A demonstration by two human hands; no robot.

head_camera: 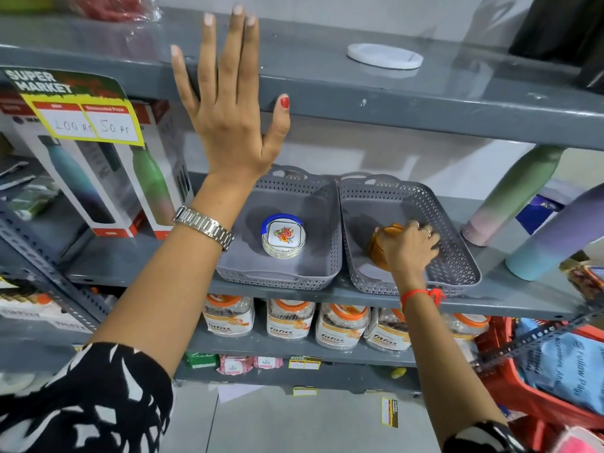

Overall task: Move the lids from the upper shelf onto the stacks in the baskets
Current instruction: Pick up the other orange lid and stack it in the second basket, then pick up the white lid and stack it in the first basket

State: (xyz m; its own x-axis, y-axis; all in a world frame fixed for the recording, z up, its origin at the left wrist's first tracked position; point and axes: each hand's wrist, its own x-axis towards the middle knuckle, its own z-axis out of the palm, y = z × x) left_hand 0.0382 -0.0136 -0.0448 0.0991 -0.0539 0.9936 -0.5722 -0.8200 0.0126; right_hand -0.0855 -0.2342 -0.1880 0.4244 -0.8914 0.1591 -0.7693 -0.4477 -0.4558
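Fingers (225,44) of the left hand (228,116) lie spread flat on the grey upper shelf (327,93); a floral lid (283,235) tops the left basket (277,273) stack, a white lid (385,56) waits above, and the right hand (408,246) grips amber lids (380,246) in the right basket (457,256).

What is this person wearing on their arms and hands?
The left hand has a red-painted thumbnail and a silver metal link watch at the wrist. The right hand wears finger rings and a red thread bracelet. Both sleeves are black-and-white patterned fabric.
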